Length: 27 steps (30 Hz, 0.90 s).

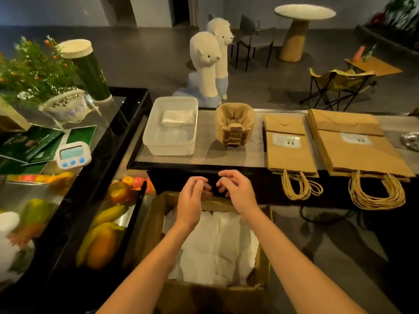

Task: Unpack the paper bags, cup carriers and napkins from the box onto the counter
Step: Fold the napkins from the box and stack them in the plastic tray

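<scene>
Across the far side a grey floor runs to a round table [303, 12], a folding chair [340, 82] and two alpaca toys [208, 64]; nearer, the counter [238, 155] lies crosswise, grey-topped with a black edge; at 9 o'clock a glass case [90, 177] holds fruit [106, 241], with a timer [73, 154], a plant [34, 69] and a green canister [90, 73] on top; on the counter, at 11 o'clock from the hands, stands a tub [170, 141] with folded napkins [178, 117] at its far end; cup carriers [234, 125] sit stacked at 12 to 1 o'clock, just right of the tub; two stacks of paper bags [290, 143] lie flat at 2 o'clock, handles hanging over the near edge; the box [204, 293] stands open at 6 o'clock under the forearms, white paper [217, 241] inside; left hand [192, 196] and right hand [233, 189] hover over its far rim, fingertips near each other, fingers loosely curled, grasping nothing.
</scene>
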Available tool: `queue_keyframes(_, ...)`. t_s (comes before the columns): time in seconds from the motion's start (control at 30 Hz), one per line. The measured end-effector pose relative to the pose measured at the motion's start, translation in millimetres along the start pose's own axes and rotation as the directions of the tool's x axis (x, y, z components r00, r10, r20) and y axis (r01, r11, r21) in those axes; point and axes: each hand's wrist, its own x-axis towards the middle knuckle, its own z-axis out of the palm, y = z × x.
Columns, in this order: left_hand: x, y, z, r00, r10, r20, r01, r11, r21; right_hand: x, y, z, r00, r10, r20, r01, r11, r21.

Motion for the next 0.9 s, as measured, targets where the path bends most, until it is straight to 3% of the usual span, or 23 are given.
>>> queue_keyframes(0.27, -51, -85, -33, 0.94, -0.331, 0.085, 0.323, 0.941, 0.098, -37, 99, 24, 0.961, 0.275, -0.039, -0.278, 0.953, -0.123)
queue_keyframes(0.5, -67, -127, -48, 0.831, -0.53, 0.17, 0.498, 0.844, 0.2, -56, 158, 28, 0.864, 0.486, -0.13, -0.495, 0.777, -0.389)
queue_keyframes(0.63, -67, -138, -51, 0.791, -0.576, 0.204, 0.532, 0.814, 0.234, -50, 176, 27, 0.836, 0.531, -0.139, -0.499, 0.629, -0.597)
queue_keyframes(0.77, -68, -148, -54, 0.763, -0.604, 0.229, 0.549, 0.793, 0.263, -52, 185, 29, 0.834, 0.547, -0.078, -0.36, 0.432, -0.827)
queue_keyframes(0.8, -68, -149, -54, 0.759, -0.605, 0.242, 0.546, 0.793, 0.27, -52, 187, 29, 0.84, 0.537, -0.078, -0.342, 0.412, -0.845)
queue_keyframes(0.9, -69, -148, -55, 0.752, -0.6, 0.274, 0.532, 0.797, 0.284, -48, 190, 24, 0.871, 0.46, -0.172, -0.411, 0.49, -0.769)
